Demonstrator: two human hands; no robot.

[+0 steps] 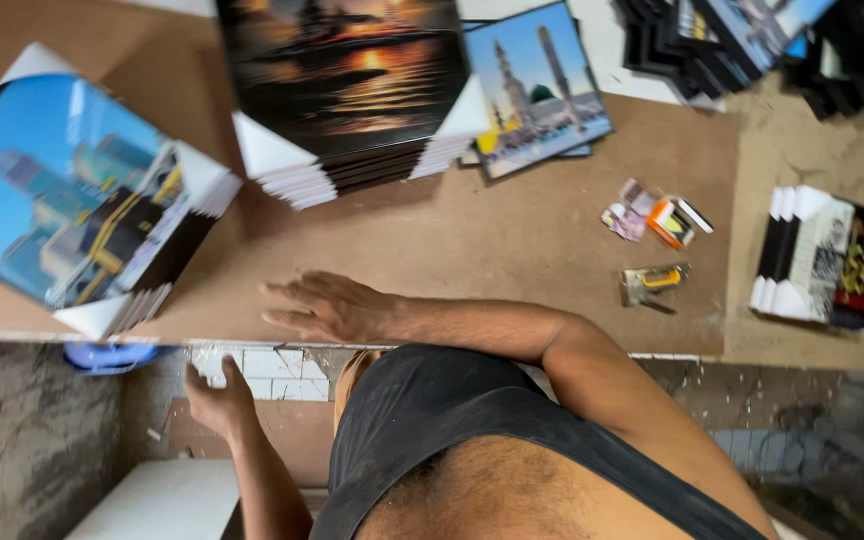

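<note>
We see our right hand (327, 305) lying flat, grip open, on the brown surface (512, 235) just below the stack of sunset prints (347, 85); our left hand (214, 398) hangs empty and open below the surface's edge.

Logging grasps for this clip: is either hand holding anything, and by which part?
Nothing is held. The right hand lies flat and open on the brown worktable; the left hand hangs open below its edge.

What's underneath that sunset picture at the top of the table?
The sunset picture tops a stack of similar prints; only their white-capped corners and dark edges show. Their images are covered. A mosque picture lies beside it, partly tucked under.
</note>
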